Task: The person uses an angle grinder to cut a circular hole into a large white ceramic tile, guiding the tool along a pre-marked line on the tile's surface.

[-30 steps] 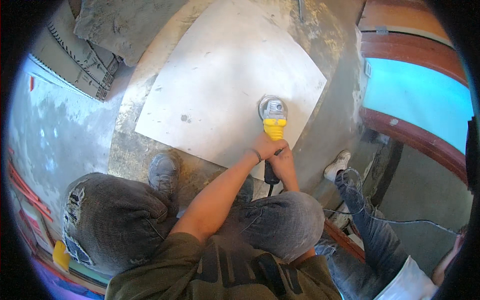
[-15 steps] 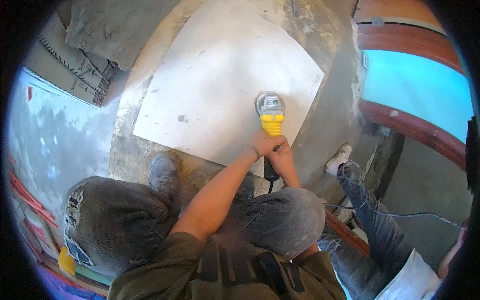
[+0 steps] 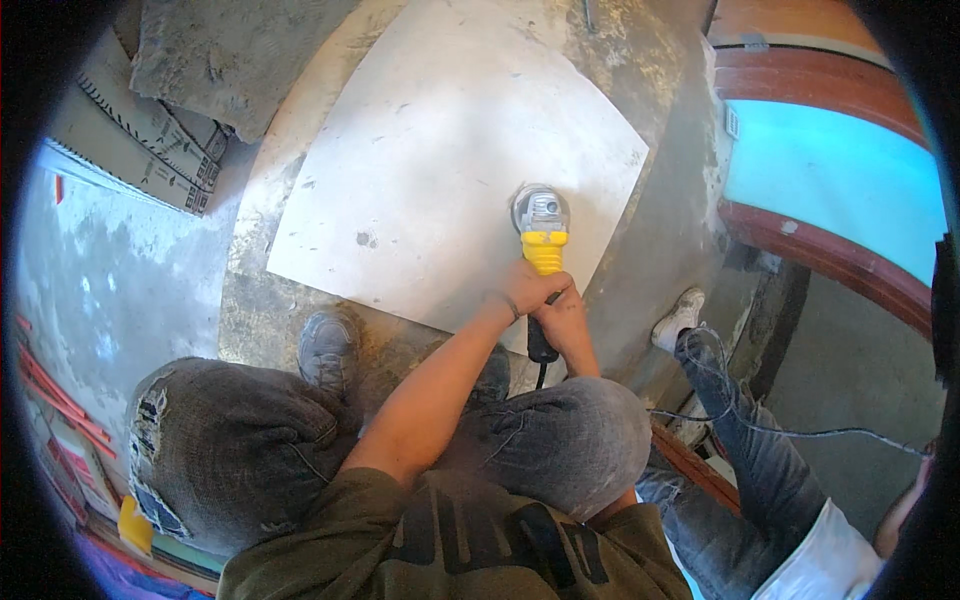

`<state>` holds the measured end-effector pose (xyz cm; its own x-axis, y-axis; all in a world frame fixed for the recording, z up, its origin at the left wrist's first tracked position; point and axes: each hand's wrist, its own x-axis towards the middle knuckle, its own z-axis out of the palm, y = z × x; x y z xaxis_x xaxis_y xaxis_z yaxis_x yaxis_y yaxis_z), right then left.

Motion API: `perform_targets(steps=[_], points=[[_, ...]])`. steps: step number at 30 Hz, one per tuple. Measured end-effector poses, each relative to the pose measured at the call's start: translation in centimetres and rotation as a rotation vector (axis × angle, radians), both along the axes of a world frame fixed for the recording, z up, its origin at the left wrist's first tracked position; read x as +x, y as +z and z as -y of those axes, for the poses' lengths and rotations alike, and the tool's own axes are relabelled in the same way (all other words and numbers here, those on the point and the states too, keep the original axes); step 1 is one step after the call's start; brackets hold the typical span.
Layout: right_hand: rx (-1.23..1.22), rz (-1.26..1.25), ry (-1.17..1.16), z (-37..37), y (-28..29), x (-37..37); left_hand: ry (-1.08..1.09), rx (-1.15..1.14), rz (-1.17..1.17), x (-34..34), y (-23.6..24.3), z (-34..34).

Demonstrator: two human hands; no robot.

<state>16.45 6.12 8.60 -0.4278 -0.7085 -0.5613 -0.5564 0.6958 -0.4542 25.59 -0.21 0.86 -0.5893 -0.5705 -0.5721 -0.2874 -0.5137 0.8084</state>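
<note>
A yellow-and-grey angle grinder (image 3: 543, 240) with a black rear handle rests, disc end down, on the right part of a large white square tile (image 3: 400, 180). My left hand (image 3: 532, 287) is closed round the grinder's body just behind the yellow section. My right hand (image 3: 560, 322) is closed on it just behind and to the right, partly under my left hand. Both hands are touching each other. A black cord drops from the handle's end toward my knee (image 3: 545, 440). The disc is mostly hidden under the metal head.
Cardboard boxes (image 3: 135, 140) and a rough grey slab (image 3: 210, 55) lie at upper left, red strips (image 3: 65, 390) at left. A red-framed blue panel (image 3: 830, 175) is at right. Another person's leg (image 3: 730, 420) extends at lower right, a loose cable (image 3: 820, 432) across it.
The view has shifted slightly since a second ago. The grinder keeps the same spot on the tile and both hands keep their hold. The other person's leg appears a little higher.
</note>
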Motion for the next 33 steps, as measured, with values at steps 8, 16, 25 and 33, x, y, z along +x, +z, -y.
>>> perform_targets(steps=[8,16,25,33], points=[[0.016,0.015,0.017,0.0,-0.6,0.1,0.026,0.001,-0.006,0.4,-0.3,-0.2],[0.0,0.03,0.006,0.0,-0.5,0.2,0.01,0.024,-0.01,0.3,-0.7,-0.1],[0.016,0.025,-0.014,0.3,0.2,0.6,0.014,0.015,-0.019,0.4,-0.3,-0.1],[-0.033,0.061,-0.004,0.2,0.0,1.2,-0.05,-0.009,0.044,0.6,-1.5,-0.2]])
